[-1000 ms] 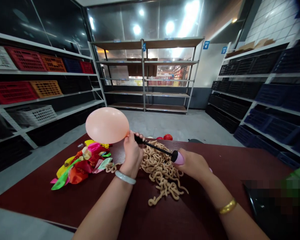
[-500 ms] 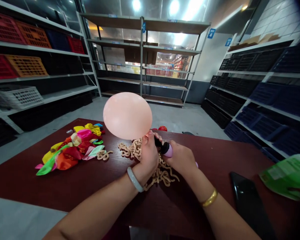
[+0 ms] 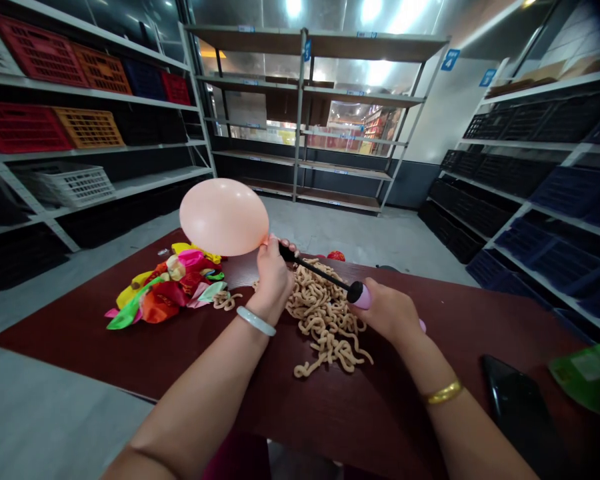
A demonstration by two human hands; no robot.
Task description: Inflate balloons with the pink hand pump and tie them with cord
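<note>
My left hand [image 3: 273, 283] is closed round the neck of a pale peach balloon [image 3: 223, 217], pinching it onto the nozzle of a hand pump. The balloon is inflated and floats above the dark red table [image 3: 80, 333]. My right hand [image 3: 390, 313] grips the pink handle of the pump [image 3: 361, 295]. The pump's black rod [image 3: 320, 273] is drawn out between my two hands. Below the hands lies a heap of tan, uninflated long balloons [image 3: 325, 317].
A pile of coloured flat balloons [image 3: 167, 290] lies left on the table. A black phone [image 3: 523, 417] and a green bag [image 3: 587, 373] sit at the right. Shelving racks with crates [image 3: 55, 127] line both sides; a small red ball [image 3: 336, 256] lies beyond the table.
The pump handle was pushed in toward the balloon half a second ago and is now pulled back out, with the rod showing again. The camera view shifted with the head.
</note>
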